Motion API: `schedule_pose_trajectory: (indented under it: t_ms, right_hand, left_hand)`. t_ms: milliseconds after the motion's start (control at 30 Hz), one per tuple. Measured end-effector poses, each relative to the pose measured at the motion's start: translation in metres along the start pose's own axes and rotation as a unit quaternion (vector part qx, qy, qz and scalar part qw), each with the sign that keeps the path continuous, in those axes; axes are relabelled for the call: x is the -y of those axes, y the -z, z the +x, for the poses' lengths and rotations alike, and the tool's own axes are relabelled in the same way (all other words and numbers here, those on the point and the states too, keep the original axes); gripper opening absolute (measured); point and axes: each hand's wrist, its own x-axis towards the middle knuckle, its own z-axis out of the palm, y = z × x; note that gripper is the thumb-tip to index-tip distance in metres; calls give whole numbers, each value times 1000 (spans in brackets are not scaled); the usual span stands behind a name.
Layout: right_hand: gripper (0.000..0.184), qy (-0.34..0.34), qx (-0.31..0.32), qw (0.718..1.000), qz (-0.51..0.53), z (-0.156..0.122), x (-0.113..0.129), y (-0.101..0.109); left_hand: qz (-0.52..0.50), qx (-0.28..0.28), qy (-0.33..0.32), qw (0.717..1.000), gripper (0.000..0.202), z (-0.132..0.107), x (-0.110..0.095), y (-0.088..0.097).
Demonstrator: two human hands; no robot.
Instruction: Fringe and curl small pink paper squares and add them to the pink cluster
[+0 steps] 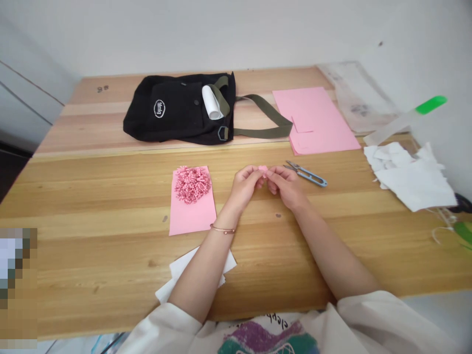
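Note:
My left hand [246, 183] and my right hand [284, 184] meet above the middle of the wooden table [110, 196], fingers pinched together on a small piece of pink paper [263, 169] held between them. To the left lies a pink paper sheet [191, 216] with a heap of small pink paper pieces [192, 183] on its far end. Small thread snips [307, 174] lie just right of my right hand. A thin bracelet [222, 228] sits on my left wrist.
A black bag [177, 108] with an olive strap and a white roll [211, 102] lies at the back. Pink sheets [317, 120] are stacked back right. White paper scraps [413, 177] pile at the right edge; white sheets [184, 275] lie under my left forearm.

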Motion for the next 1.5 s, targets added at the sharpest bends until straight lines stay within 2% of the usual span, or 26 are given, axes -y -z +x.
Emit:
schedule_pose_trajectory:
  t_ms: [167,367,567,700,900,1033,1500]
  right_hand:
    - [35,3,-4,1000,25,2,-3,1]
    - [28,-2,1,1000,-5,0,0,-1]
    - [37,-12,-17,1000,23,1,-1,-2]
    - [32,-24,-27,999,17,1,0,-3]
    - [32,-5,-14,1000,23,0,-1,-1]
    - [25,-5,-8,1000,4,0,-1,0]
    - [29,-11,-15,1000,-19,0,1,-2]
  left_hand:
    - [0,1,3,1000,18,0,-1,-1]
    - [-5,3,0,1000,18,-1,-1,-1]
    - [2,-3,5,1000,19,-1,-1,-1]
    - [0,0,3,1000,18,-1,-1,-1]
    - [-5,-1,-1,1000,19,0,0,0]
    - [-7,3,-1,1000,19,0,-1,-1]
    - [-6,-3,7,1000,20,-1,-2,-2]
